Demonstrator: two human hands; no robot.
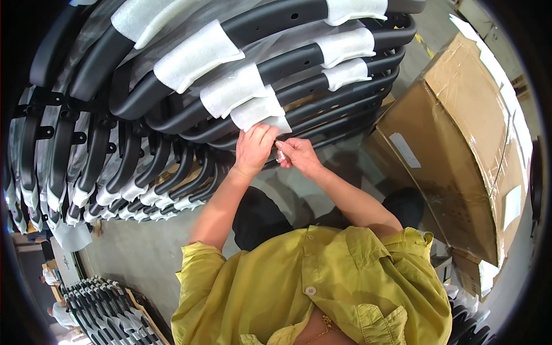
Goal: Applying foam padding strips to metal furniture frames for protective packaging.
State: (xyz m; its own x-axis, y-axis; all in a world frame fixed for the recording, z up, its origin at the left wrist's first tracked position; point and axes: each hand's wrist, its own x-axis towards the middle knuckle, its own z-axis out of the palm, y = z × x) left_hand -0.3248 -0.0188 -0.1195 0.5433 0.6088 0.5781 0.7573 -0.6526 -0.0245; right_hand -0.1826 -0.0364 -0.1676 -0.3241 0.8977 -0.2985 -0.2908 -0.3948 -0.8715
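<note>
Foam wrap (259,112) on black tube | left hand (253,148) gripping | right hand (296,154) pinching

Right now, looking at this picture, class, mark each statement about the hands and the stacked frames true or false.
1. Both hands work at a white foam wrap on a black curved frame. True.
2. The left hand is gloved. False: it is bare.
3. A cardboard box lies to the person's right. True.
4. The right hand rests on the box. False: it is at the frame.
5. The shirt is blue. False: yellow.
</note>
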